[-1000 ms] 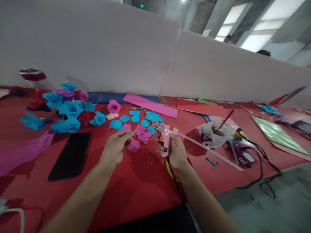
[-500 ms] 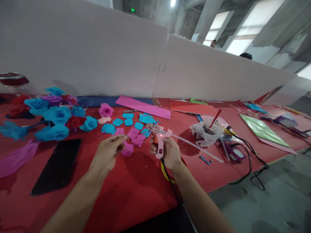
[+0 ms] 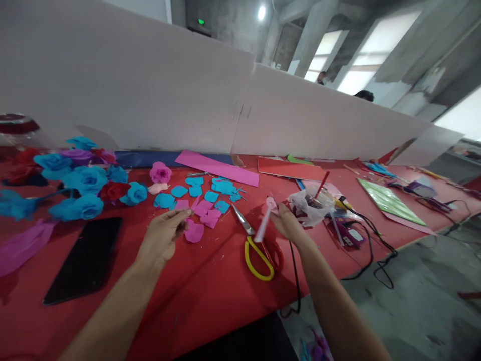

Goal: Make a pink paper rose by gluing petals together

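My left hand (image 3: pixel 160 235) is closed in a pinch, with a narrow pink paper petal (image 3: pixel 196 201) at its fingertips. Loose pink petals (image 3: pixel 194 231) lie just beyond it on the red table, among several blue petals (image 3: pixel 212 196). My right hand (image 3: pixel 287 223) is wrapped round a pink glue gun (image 3: pixel 271 202), held above the table right of the scissors. The clear glue stick (image 3: pixel 263 226) sticks out of the gun's back towards me, blurred. Beneath it lie scissors (image 3: pixel 258 258) with one yellow and one red handle, blades slightly apart.
Blue, red and purple paper flowers (image 3: pixel 88 180) stand at the left, behind a black phone (image 3: pixel 84 260). A plastic bag with a cup (image 3: pixel 310 205), a purple device (image 3: pixel 349 234) and black cables are at the right. A white partition (image 3: pixel 150 90) runs along the back.
My right hand has moved right and turned the glue gun away from the petals, uncovering the scissors. My left hand keeps its pinch nearly in place. The view has shifted slightly right.
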Demonstrator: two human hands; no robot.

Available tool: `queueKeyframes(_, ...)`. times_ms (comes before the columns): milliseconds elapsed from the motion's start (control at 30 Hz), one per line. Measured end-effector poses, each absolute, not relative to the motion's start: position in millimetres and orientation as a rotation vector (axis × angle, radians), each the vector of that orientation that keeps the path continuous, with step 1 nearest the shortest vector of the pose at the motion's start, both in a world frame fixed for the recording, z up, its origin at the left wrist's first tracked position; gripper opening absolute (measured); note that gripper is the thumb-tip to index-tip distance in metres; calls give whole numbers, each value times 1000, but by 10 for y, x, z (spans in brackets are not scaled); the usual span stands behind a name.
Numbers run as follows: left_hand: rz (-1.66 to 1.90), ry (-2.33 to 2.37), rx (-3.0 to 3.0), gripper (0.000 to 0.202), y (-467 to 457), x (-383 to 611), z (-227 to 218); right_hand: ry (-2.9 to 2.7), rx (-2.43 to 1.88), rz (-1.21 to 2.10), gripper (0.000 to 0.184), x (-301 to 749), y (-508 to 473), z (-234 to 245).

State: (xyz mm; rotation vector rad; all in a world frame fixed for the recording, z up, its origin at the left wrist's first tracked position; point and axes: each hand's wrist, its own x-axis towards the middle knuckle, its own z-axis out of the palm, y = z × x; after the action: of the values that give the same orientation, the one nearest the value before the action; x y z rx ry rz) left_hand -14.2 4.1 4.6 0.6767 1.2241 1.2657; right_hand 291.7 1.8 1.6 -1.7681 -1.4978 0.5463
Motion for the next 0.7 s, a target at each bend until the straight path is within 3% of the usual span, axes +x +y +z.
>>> queueKeyframes(233,1258,1216,695,24,38,-131,19,-1698,-2096,300,23,2969,78,-54)
queueKeyframes(433,1235,1172,700,23,-34,-73,90,-1711,-1912,229,29,2638,19,201)
queueKeyframes(500,1224,1132,714,24,-64,-49,123,-1706,-1694,355,26,2284,36,262)
queueKeyframes(633,1245,1078,705,21,-87,-22,135,-1311,-1029,1300,17,1524,69,252)
queueKeyframes(700,1257,1065,728,17,-84,-15,116,-1147,-897,1502,16,1306,70,212)
